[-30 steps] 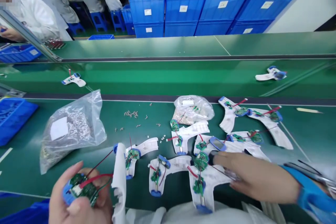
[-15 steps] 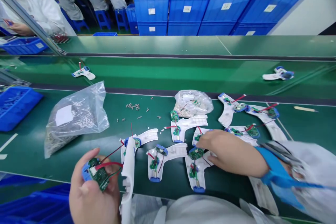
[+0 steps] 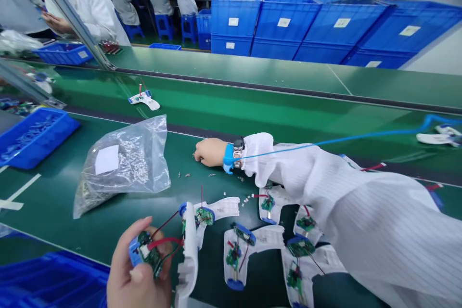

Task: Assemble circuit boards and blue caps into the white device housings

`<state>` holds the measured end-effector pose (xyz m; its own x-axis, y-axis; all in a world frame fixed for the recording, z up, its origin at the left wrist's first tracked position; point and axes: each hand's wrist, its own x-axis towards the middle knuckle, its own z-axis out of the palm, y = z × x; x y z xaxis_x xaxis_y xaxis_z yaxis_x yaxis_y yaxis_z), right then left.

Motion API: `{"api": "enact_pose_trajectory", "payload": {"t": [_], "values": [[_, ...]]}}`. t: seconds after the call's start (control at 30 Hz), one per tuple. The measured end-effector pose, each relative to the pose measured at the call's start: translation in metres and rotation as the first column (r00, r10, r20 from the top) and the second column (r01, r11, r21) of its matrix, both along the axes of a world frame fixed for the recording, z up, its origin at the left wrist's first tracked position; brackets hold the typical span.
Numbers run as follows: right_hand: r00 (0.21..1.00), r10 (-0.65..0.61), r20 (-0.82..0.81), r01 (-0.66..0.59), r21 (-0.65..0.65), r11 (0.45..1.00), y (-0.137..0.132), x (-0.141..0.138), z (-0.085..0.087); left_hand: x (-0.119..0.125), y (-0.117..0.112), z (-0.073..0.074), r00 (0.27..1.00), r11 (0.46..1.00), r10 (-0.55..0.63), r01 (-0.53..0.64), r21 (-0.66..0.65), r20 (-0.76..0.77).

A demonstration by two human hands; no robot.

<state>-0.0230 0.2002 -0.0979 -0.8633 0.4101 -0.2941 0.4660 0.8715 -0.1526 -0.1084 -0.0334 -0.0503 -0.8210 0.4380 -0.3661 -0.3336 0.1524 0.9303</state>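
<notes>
In the lower left, my left hand [image 3: 139,269] grips a small green circuit board [image 3: 149,255] with a blue plastic end piece, thumb across it. Red and dark wires run from it to a white curved plastic shell half [image 3: 188,255], which stands on edge beside the hand. My right hand [image 3: 211,152] reaches far over the table, palm down, fingers drawn together on the spot with small metal screws [image 3: 194,155]. Its fingertips are mostly hidden, so what they pinch cannot be made out. Several loose screws [image 3: 187,175] lie just nearer to me.
A clear bag of screws [image 3: 133,168] lies left, past it a blue bin [image 3: 36,137]. Several white shells with boards [image 3: 236,255] lie in front and under my right sleeve. A green belt [image 3: 224,115] behind carries shells. A blue wrist cord [image 3: 325,140] stretches right. Co-workers sit beyond.
My right hand has left the shells on the right and moved left and away to the screw pile. My left hand keeps its hold on the board. The view has swung right-to-left.
</notes>
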Motion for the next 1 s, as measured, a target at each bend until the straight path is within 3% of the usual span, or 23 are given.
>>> {"api": "enact_pose_trajectory", "payload": {"t": [0.17,0.33,0.5,0.63,0.77,0.87,1.0], "values": [[0.99,0.108,0.095,-0.114,0.061,0.992,0.001,-0.006,-0.002,-0.001,0.005,-0.004,0.995,1.0,0.01,-0.011,0.004,0.095],[0.976,0.169,0.138,-0.184,0.108,0.977,0.001,-0.007,-0.005,0.0,0.004,-0.009,0.996,0.999,0.019,-0.022,0.025,0.091],[0.978,0.169,0.123,-0.184,0.123,0.975,-0.003,-0.008,-0.009,-0.003,0.001,-0.019,0.994,0.996,-0.066,0.06,0.066,0.088],[0.99,0.129,0.055,-0.134,0.092,0.987,-0.005,-0.007,-0.014,-0.001,0.0,-0.018,0.992,0.993,-0.096,0.09,0.072,0.082],[0.998,0.033,-0.053,-0.034,-0.02,0.999,-0.004,-0.002,-0.015,0.003,0.0,-0.016,0.992,0.991,-0.118,0.114,0.07,0.054],[0.983,-0.094,-0.16,0.065,-0.177,0.982,0.0,0.004,-0.011,0.004,0.0,-0.018,0.988,0.987,-0.139,0.133,0.086,0.069],[0.914,-0.316,-0.254,0.174,-0.46,0.871,0.005,0.008,-0.009,0.003,0.0,-0.021,0.989,0.988,-0.128,0.12,0.098,0.073]]}}
